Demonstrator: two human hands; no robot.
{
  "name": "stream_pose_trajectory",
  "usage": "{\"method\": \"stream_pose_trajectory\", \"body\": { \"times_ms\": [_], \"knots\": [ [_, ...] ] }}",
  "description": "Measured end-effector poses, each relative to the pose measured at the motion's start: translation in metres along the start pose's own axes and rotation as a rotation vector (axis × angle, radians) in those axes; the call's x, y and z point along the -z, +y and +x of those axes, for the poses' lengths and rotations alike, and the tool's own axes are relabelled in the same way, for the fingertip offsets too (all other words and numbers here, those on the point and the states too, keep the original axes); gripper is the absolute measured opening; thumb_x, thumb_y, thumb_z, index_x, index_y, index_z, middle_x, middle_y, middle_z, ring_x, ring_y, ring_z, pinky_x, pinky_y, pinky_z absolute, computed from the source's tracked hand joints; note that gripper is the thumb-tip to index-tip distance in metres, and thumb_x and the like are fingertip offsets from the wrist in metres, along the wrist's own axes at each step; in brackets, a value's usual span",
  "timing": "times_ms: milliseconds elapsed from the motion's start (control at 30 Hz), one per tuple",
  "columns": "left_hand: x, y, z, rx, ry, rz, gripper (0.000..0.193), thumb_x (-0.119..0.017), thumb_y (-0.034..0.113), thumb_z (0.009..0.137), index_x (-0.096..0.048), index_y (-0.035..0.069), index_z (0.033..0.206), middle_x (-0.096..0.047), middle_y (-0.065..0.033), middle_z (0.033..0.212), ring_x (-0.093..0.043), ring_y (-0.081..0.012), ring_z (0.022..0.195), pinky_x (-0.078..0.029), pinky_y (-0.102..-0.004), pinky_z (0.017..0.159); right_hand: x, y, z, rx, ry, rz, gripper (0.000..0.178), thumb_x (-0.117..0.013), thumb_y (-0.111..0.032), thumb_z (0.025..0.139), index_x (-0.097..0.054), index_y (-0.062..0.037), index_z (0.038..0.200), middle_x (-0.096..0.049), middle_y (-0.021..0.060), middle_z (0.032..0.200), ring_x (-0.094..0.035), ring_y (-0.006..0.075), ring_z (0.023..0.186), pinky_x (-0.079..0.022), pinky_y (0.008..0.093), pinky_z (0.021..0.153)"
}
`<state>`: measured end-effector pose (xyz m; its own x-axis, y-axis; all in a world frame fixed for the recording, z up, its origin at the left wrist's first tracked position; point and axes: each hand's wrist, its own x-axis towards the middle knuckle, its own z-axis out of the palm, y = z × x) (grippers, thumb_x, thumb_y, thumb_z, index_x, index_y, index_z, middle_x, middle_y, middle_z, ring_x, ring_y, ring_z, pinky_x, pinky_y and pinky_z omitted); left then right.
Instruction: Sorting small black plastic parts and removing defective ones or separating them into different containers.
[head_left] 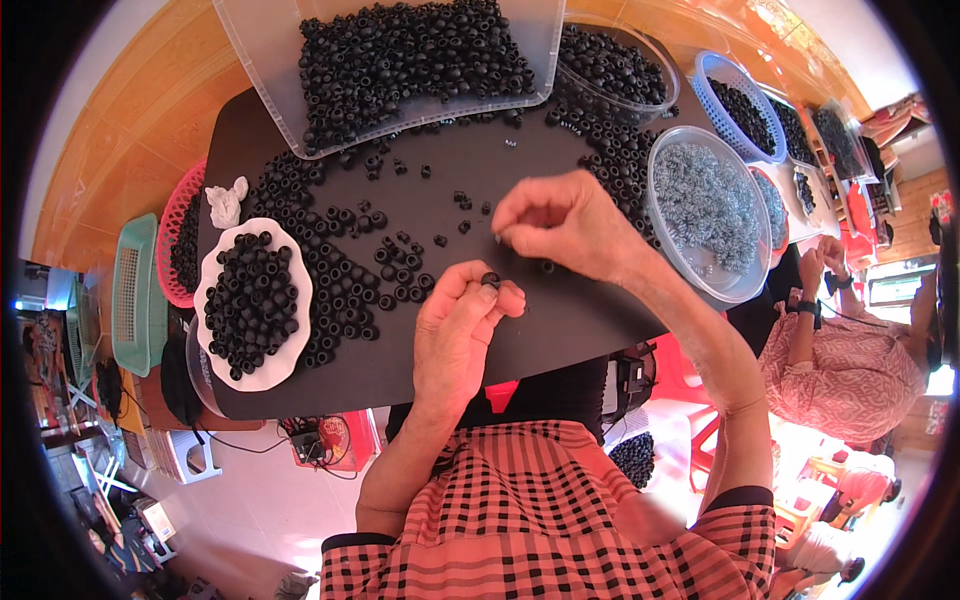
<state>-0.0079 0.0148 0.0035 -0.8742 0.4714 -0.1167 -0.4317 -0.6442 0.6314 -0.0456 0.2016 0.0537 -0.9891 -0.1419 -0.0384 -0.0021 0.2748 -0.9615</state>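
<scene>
My left hand (455, 335) is in front of my chest, over the near edge of the dark table. Its thumb and fingers pinch a small round black plastic cap (490, 281) with its hollow end up. Just above and to the right, my right hand (560, 225) is closed in a pinch. A tiny glint shows at its fingertips, too small to name. Nearest to the hands on the table lie several loose black plastic pieces (440, 241), and hollow black caps (350, 290) spread out to the left.
A clear bin (330, 140) of black pieces stands at the back. On the right are a round tub (655, 200) of small silvery springs and a blue basket (705, 90). A white scalloped plate (300, 345) of black caps is on the left. A co-worker (840, 370) sits at right.
</scene>
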Motion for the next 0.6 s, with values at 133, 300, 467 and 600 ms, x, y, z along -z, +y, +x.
{"method": "stream_pose_trajectory", "body": {
  "times_ms": [133,300,467,600],
  "knots": [
    [-0.002,0.001,0.0,0.0,0.01,0.065,0.022,-0.049,0.007,0.095,-0.054,-0.004,0.113,-0.064,-0.0103,0.089,-0.06,-0.0187,0.094,-0.047,-0.0328,0.09,-0.01,-0.003,-0.021,-0.023,-0.078,0.149,0.01,-0.067,-0.002,0.082,-0.072,-0.002,0.09,-0.068,0.0023,0.078,-0.062,0.0062,0.07,-0.05,0.0231,0.065],
    [0.0,-0.003,-0.001,-0.03,-0.014,0.068,0.018,-0.05,0.005,0.096,-0.055,-0.003,0.112,-0.065,-0.0093,0.093,-0.062,-0.0165,0.089,-0.049,-0.0312,0.087,-0.018,-0.002,-0.033,0.068,-0.044,0.19,0.011,-0.067,-0.002,0.083,-0.072,-0.0016,0.092,-0.067,0.0031,0.082,-0.062,0.0075,0.07,-0.049,0.0228,0.062],
    [-0.001,-0.005,-0.002,-0.03,0.02,0.106,0.018,-0.051,0.004,0.095,-0.055,-0.003,0.111,-0.065,-0.0091,0.091,-0.063,-0.0151,0.086,-0.049,-0.0297,0.085,-0.017,0.004,-0.038,0.066,-0.043,0.143,0.01,-0.066,0.001,0.085,-0.071,0.0011,0.093,-0.065,0.0048,0.085,-0.061,0.0082,0.071,-0.049,0.022,0.064],
    [-0.002,-0.005,-0.005,-0.036,0.041,0.229,0.018,-0.051,0.003,0.095,-0.056,-0.004,0.111,-0.066,-0.0086,0.09,-0.063,-0.0137,0.087,-0.049,-0.0285,0.086,-0.018,0.002,-0.039,0.133,-0.031,-0.009,0.008,-0.064,0.003,0.087,-0.069,0.002,0.093,-0.065,0.0042,0.084,-0.061,0.0076,0.07,-0.049,0.0204,0.065]
  ]
}}
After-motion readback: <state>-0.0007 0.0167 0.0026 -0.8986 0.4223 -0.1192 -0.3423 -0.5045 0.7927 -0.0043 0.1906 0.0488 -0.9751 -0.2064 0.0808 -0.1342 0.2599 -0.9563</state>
